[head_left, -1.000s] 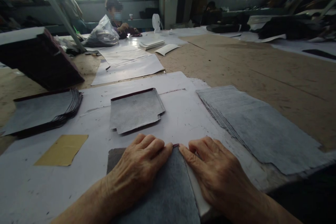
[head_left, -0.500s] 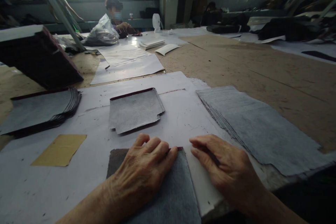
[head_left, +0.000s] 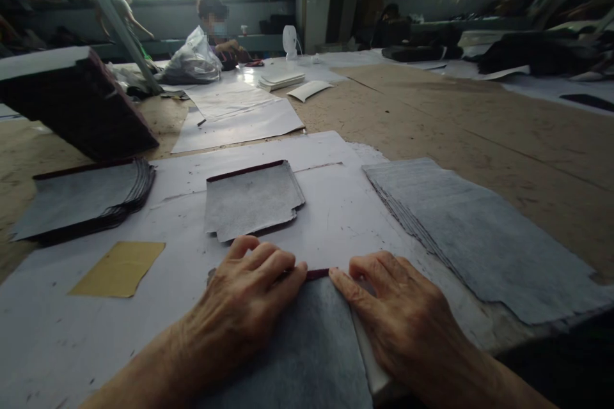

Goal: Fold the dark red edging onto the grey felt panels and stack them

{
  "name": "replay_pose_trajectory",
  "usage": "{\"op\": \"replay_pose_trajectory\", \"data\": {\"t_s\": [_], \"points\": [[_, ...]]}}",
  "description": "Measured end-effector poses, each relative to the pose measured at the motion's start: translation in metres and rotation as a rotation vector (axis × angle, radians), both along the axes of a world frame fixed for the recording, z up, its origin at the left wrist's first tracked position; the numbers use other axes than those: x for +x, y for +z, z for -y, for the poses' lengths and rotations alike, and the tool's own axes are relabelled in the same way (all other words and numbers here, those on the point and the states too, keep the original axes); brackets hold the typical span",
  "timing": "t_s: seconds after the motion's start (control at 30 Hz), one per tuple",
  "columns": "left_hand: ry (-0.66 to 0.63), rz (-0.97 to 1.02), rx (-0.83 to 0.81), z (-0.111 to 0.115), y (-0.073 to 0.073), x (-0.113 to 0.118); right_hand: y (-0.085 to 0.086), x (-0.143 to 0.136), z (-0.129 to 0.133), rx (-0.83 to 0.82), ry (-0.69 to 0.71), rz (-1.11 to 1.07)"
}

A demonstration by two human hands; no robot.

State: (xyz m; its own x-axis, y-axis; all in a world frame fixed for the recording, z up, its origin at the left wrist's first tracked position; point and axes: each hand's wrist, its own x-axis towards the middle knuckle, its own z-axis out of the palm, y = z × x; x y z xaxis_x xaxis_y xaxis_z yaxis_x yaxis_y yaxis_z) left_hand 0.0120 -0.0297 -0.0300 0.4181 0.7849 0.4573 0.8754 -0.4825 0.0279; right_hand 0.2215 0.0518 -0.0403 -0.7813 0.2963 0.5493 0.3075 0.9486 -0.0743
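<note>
A grey fabric-like sheet [head_left: 316, 351] lies at the table's near edge, a narrow dark red fold [head_left: 317, 274] along its far side. Across its left part rests my left hand [head_left: 249, 300], fingers curled and closed on the folded edge. My right hand [head_left: 403, 310] is closed at the far right corner, thumb on the end of the fold and the other fingers bent beyond it. Past my hands sits a small stack of cut grey pieces [head_left: 254, 201] with a dark red folded edge. My left palm hides much of the sheet's left part.
A fanned stack of grey sheets [head_left: 484, 230] lies on the right. To the left are a tan card [head_left: 119, 268], a pile of folded pieces [head_left: 86, 198] and a tall leaning dark stack [head_left: 71, 102]. Farther off are white sheets [head_left: 240, 131], a plastic bag [head_left: 192, 61] and a seated person [head_left: 215, 25].
My right hand has moved left from beside the sheet onto the corner of its fold. My left hand has slid slightly left along the edge. The view has shifted a little.
</note>
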Motion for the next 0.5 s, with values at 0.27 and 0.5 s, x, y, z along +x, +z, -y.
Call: {"op": "replay_pose_trajectory", "data": {"t_s": [0.27, 0.5], "points": [[-0.084, 0.020, -0.105, 0.013, 0.002, -0.029, 0.006, -0.004, -0.003, 0.065, 0.163, 0.058], [-0.062, -0.008, -0.172, 0.012, -0.004, -0.027, 0.013, -0.011, -0.006, 0.005, 0.261, 0.116]]}}
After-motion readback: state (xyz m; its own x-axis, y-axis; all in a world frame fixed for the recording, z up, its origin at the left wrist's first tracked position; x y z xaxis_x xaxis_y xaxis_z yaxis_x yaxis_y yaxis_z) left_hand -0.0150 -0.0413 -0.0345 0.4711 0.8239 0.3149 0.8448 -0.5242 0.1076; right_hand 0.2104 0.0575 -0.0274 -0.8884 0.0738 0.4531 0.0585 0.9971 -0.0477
